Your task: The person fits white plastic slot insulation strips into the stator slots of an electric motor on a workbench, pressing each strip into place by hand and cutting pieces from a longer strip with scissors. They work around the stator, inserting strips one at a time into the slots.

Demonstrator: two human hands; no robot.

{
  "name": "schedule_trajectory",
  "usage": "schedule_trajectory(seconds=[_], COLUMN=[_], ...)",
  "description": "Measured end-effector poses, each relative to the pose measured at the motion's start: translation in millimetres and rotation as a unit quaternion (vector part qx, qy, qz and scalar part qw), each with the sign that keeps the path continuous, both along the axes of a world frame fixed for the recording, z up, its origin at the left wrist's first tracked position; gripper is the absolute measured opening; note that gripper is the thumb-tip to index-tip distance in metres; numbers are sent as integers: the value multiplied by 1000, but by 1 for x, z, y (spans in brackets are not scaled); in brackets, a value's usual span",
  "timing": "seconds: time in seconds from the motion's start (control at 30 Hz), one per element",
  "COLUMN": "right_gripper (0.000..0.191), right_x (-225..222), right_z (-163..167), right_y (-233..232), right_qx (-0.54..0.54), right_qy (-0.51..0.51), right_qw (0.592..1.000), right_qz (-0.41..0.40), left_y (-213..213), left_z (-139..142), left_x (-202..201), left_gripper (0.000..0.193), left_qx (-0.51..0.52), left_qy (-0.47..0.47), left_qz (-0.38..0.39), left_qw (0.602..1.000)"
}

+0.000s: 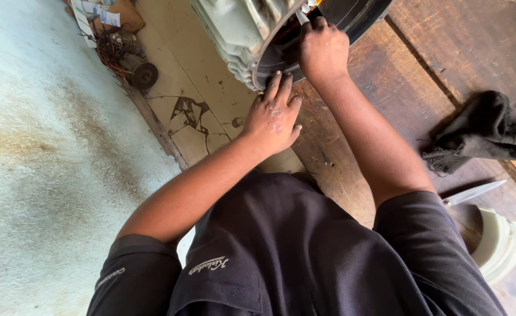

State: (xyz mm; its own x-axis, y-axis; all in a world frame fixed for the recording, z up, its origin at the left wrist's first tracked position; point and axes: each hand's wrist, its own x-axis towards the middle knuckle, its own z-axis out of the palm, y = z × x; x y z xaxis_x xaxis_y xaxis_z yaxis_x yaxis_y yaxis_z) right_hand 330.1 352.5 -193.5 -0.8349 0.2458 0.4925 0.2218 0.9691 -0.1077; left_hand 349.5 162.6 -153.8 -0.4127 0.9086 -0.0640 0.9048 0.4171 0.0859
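Observation:
A large ribbed grey motor housing lies on its side on the wooden workbench, its round open end facing me. My left hand rests flat against the rim of that opening, fingers spread upward. My right hand is closed around a thin metal tool whose tip reaches into the opening near some orange windings at the top edge. What lies inside the housing is mostly hidden by my right hand.
A dark rag lies on the bench at right. Below it are a metal blade and a pale ribbed plastic piece. On the floor at upper left sit coiled copper wire and a small round part.

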Motion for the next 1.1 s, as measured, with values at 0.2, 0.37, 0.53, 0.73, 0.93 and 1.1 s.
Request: schedule_trajectory(seconds=[0.2,0.37,0.53,0.73,0.93,1.1], right_gripper=[19,15,26,18,26,28], right_x=[-12,-31,-5,-4,-30,-16], right_z=[-2,23,25,7,-6,-5], right_y=[-2,-5,-8,-2,2,14], right_qx=[70,9,-32,-11,37,15], right_qy=[0,20,53,35,17,117], right_qw=[998,1000,998,999,999,991], right_qz=[0,1,-18,19,24,61], left_y=[-4,-7,-6,-5,-6,-5], left_z=[-17,-13,-10,-14,-15,-15], left_x=[2,4,4,5,5,6], left_gripper=[57,54,57,57,59,61], left_qx=[24,-1,-2,-9,5,3], left_qy=[58,82,94,70,78,72], left_qz=[-5,-1,-18,4,3,7], left_qw=[998,997,995,998,997,997])
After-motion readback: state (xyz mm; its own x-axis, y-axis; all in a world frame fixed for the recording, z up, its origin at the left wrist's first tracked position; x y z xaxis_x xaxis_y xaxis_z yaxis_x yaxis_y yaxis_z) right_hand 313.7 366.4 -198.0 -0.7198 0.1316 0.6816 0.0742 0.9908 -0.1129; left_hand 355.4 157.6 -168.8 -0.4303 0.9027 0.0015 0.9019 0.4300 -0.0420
